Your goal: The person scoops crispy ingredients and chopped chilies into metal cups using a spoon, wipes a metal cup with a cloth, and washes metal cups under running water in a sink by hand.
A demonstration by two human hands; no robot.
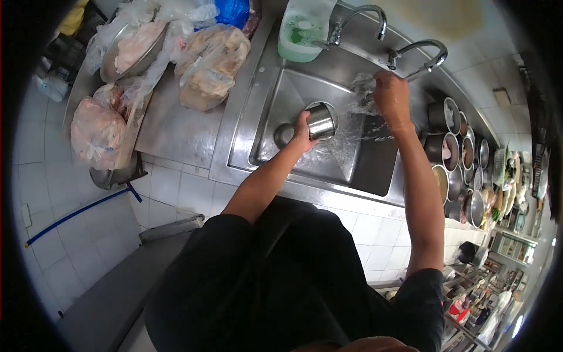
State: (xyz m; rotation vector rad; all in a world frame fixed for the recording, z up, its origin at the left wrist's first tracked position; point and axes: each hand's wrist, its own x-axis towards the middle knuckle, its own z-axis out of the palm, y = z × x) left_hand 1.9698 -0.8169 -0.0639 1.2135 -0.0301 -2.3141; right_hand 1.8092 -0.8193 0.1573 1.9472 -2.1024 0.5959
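Note:
My left hand (302, 134) is wrapped round a shiny cylindrical metal container (322, 121), held tilted over the steel sink (281, 97). Next to the sink's right-hand tap (423, 53), my right hand (391, 98) is closed, with water spraying out beside it. Whatever that hand grips, if anything, is hidden by the fingers and the splash. On the sink floor, left of the container, is a dark round shape (284, 135), perhaps the drain.
A translucent tub (304, 32) of green liquid stands at the sink's back left corner, by a second tap (366, 14). Bagged meat (214, 67) lies on the left counter, near a metal bowl (138, 50). Several metal pots (444, 117) crowd the right side.

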